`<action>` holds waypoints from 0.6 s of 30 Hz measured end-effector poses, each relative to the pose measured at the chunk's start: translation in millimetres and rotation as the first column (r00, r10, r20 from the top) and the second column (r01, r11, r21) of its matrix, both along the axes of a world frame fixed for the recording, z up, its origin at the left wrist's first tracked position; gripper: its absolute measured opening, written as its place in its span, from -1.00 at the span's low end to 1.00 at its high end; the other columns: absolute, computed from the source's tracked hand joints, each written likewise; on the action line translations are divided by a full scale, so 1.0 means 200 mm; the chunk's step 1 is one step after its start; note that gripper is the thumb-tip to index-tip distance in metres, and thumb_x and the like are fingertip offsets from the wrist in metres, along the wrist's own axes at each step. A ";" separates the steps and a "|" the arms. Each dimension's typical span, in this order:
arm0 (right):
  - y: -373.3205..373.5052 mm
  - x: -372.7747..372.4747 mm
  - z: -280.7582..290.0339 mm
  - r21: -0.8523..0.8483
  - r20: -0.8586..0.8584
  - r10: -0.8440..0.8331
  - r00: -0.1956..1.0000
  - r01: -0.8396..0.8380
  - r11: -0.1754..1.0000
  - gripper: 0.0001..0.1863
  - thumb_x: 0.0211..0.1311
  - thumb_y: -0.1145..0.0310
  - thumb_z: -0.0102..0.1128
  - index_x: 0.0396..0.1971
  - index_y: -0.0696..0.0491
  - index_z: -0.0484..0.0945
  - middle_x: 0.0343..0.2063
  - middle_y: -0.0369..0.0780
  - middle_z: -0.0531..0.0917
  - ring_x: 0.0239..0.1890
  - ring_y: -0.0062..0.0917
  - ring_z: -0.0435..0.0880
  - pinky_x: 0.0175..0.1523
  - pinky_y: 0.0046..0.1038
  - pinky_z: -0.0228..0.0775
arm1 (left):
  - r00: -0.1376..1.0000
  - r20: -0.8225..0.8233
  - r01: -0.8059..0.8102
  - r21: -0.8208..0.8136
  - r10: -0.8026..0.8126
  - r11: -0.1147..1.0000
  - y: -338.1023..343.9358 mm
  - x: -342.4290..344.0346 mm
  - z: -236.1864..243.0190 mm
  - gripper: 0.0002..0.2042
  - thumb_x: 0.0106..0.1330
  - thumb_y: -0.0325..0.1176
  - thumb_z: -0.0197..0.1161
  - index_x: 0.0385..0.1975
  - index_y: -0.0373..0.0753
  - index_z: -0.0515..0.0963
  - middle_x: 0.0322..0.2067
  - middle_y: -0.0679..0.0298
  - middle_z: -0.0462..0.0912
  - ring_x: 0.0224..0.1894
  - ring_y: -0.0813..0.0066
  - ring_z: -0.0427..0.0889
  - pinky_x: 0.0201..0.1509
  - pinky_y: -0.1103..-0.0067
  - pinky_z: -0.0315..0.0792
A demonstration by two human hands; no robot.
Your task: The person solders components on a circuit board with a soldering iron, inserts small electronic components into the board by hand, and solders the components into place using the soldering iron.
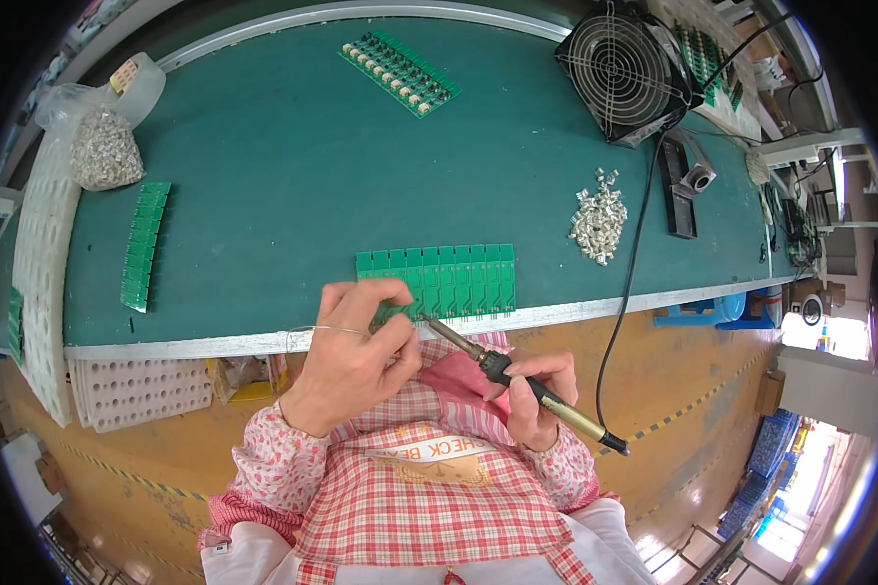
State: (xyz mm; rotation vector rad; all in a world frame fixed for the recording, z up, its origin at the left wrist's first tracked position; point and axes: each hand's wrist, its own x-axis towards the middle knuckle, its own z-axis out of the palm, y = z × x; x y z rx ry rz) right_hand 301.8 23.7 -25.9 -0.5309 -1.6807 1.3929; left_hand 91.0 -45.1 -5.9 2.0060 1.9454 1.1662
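A green circuit board panel [458, 278] lies at the front edge of the green-topped bench, its row of sections side by side. My right hand [537, 395] is closed around a soldering iron [546, 400], whose tip meets the panel's near edge. My left hand [351, 351] is pinched over the panel's left end. A thin solder wire [312, 329] runs across its back, and the fingers hide where the wire ends. The iron's black cord [626, 322] trails from the handle up over the bench to the right.
A loose pile of small silvery parts [598, 219] lies to the right. Behind it stand a black fan [615, 73] and an iron stand [688, 180]. A populated board panel [400, 73] lies at the back, another green panel [146, 247] at left, near a bag of parts [105, 151].
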 end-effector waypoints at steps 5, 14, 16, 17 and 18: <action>-0.01 -0.01 0.01 -0.011 -0.015 -0.016 1.000 0.016 1.000 -0.86 0.18 0.57 0.10 -0.28 0.23 0.38 -0.61 -0.15 0.56 -0.61 -0.55 0.58 -0.51 -0.56 0.44 | 1.000 -0.023 0.013 -0.009 -0.013 1.000 0.00 0.00 0.00 -0.84 -0.13 -0.53 0.30 -0.57 -0.23 0.43 -0.22 0.21 0.49 -0.25 0.28 0.49 -0.12 0.40 0.30; -0.01 -0.01 0.01 -0.004 -0.009 -0.007 1.000 0.007 1.000 -0.86 0.18 0.56 0.10 -0.28 0.23 0.36 -0.62 -0.15 0.57 -0.61 -0.56 0.58 -0.49 -0.55 0.44 | 0.990 -0.139 -0.020 0.004 0.021 1.000 -0.02 -0.01 0.00 -0.83 -0.09 -0.47 0.30 -0.56 -0.22 0.42 -0.22 0.23 0.47 -0.14 0.21 0.50 -0.11 0.35 0.30; -0.01 -0.01 0.00 0.009 -0.010 -0.011 1.000 0.011 1.000 -0.86 0.18 0.56 0.10 -0.29 0.23 0.36 -0.63 -0.16 0.57 -0.61 -0.56 0.58 -0.49 -0.56 0.44 | 0.991 -0.135 -0.018 0.003 0.019 1.000 -0.02 -0.01 -0.01 -0.84 -0.07 -0.47 0.30 -0.55 -0.22 0.41 -0.22 0.22 0.47 -0.13 0.21 0.50 -0.10 0.35 0.30; -0.01 -0.01 0.00 0.009 -0.011 -0.011 1.000 0.011 1.000 -0.86 0.18 0.56 0.10 -0.29 0.23 0.36 -0.63 -0.16 0.57 -0.61 -0.56 0.58 -0.49 -0.56 0.44 | 0.991 -0.131 -0.016 0.001 0.016 1.000 -0.03 -0.01 -0.01 -0.84 -0.06 -0.47 0.30 -0.55 -0.22 0.41 -0.22 0.22 0.47 -0.13 0.21 0.50 -0.10 0.35 0.30; -0.01 -0.01 0.00 0.023 -0.010 -0.015 1.000 0.016 1.000 -0.85 0.18 0.56 0.10 -0.29 0.23 0.36 -0.64 -0.16 0.56 -0.62 -0.56 0.58 -0.50 -0.56 0.44 | 0.991 -0.131 -0.016 0.002 0.016 1.000 -0.03 -0.01 -0.01 -0.84 -0.06 -0.47 0.30 -0.55 -0.22 0.41 -0.22 0.22 0.47 -0.13 0.21 0.50 -0.10 0.35 0.30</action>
